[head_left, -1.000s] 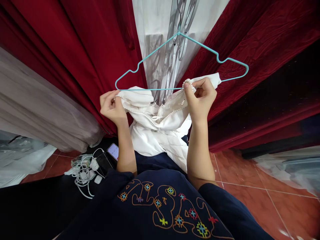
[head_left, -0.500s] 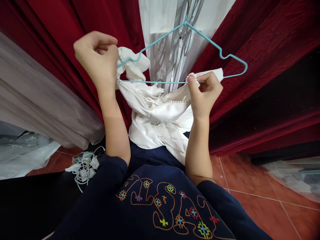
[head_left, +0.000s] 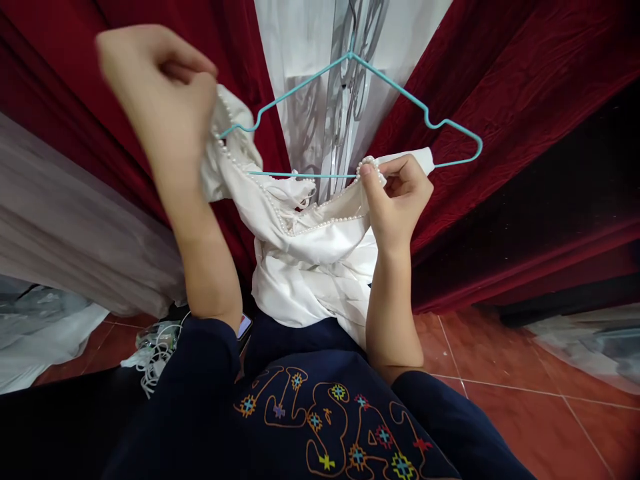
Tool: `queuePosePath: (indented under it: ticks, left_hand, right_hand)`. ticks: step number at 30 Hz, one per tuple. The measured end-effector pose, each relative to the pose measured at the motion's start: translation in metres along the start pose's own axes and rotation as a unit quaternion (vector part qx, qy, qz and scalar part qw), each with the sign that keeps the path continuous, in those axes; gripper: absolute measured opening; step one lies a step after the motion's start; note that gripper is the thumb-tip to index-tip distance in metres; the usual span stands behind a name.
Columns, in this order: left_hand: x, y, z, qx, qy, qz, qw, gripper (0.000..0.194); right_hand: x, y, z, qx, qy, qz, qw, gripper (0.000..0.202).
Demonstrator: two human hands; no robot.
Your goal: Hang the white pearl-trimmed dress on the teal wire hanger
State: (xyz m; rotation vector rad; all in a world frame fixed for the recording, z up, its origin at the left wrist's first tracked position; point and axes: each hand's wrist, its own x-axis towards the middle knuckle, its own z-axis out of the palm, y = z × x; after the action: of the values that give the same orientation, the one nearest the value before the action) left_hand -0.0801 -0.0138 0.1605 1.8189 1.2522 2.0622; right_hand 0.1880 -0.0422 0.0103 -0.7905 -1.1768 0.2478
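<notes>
A white dress with pearl beading along its neckline spreads over my lap and up toward a light blue hanger. Raised at the upper left, my left hand pinches the dress's strap beside the hanger's left end; the hand is slightly blurred. My right hand is closed, thumb and fingers gripping the beaded edge of the other strap at the hanger's bottom bar. The hanger's right end sticks out bare past the white fabric. Its left tip is hidden behind the fabric and my hand.
Dark red curtains hang on both sides of a white metal frame. White cables lie at the lower left, and a phone shows beside my left elbow. Red tiles cover the floor; sheer pale fabric hangs left.
My left hand has moved up and left, drawing the strap farther over the hanger's left end. The hanger has shifted slightly left in view. My right hand keeps its grip.
</notes>
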Motion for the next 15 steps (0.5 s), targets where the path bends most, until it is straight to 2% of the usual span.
queuePosePath:
  ticks: [1, 3, 5, 6, 7, 8, 9, 10, 11, 12, 13, 15]
  left_hand:
    - [0.006, -0.002, 0.015, 0.117, -0.027, 0.031, 0.992, 0.036]
    - [0.011, -0.009, 0.036, 0.198, -0.104, 0.027, 0.974, 0.034]
    - [0.003, -0.018, 0.045, 0.164, -0.174, 0.011, 0.971, 0.037]
    - [-0.006, -0.023, 0.045, 0.112, -0.175, 0.027, 0.978, 0.038]
    - [-0.019, -0.026, 0.044, 0.051, -0.145, 0.062, 0.986, 0.036]
    - [-0.036, -0.029, 0.042, -0.015, -0.09, 0.112, 0.99, 0.033]
    - [-0.055, -0.031, 0.039, -0.083, -0.007, 0.163, 0.983, 0.023]
    - [-0.075, -0.032, 0.038, -0.149, 0.052, 0.164, 0.974, 0.006]
    - [-0.096, -0.033, 0.038, -0.204, 0.072, 0.115, 0.969, 0.011]
    - [-0.115, -0.033, 0.039, -0.252, 0.02, 0.026, 0.967, 0.021]
    - [-0.132, -0.034, 0.042, -0.289, -0.058, -0.055, 0.954, 0.031]
    - [-0.155, -0.037, 0.052, -0.27, -0.213, -0.16, 0.925, 0.039]
  right_hand:
    - [-0.001, 0.0, 0.001, -0.002, 0.001, 0.004, 1.0, 0.039]
    - [-0.002, 0.002, 0.002, -0.005, 0.005, 0.006, 1.0, 0.04]
    - [-0.002, 0.004, 0.002, -0.012, 0.01, -0.003, 1.0, 0.039]
    - [-0.002, 0.005, 0.003, -0.017, 0.011, -0.009, 1.0, 0.039]
    - [-0.001, 0.005, 0.003, -0.023, 0.01, -0.015, 1.0, 0.038]
    - [-0.001, 0.005, 0.003, -0.028, 0.012, -0.02, 0.999, 0.038]
    - [-0.001, 0.005, 0.004, -0.033, 0.013, -0.023, 0.999, 0.037]
    - [-0.001, 0.004, 0.004, -0.036, 0.015, -0.026, 0.999, 0.037]
    - [0.0, 0.004, 0.003, -0.038, 0.016, -0.026, 0.999, 0.038]
    - [0.0, 0.003, 0.003, -0.04, 0.016, -0.026, 0.999, 0.038]
    - [0.0, 0.003, 0.002, -0.041, 0.014, -0.025, 0.999, 0.038]
    - [0.001, 0.003, 0.0, -0.04, 0.009, -0.026, 0.999, 0.037]
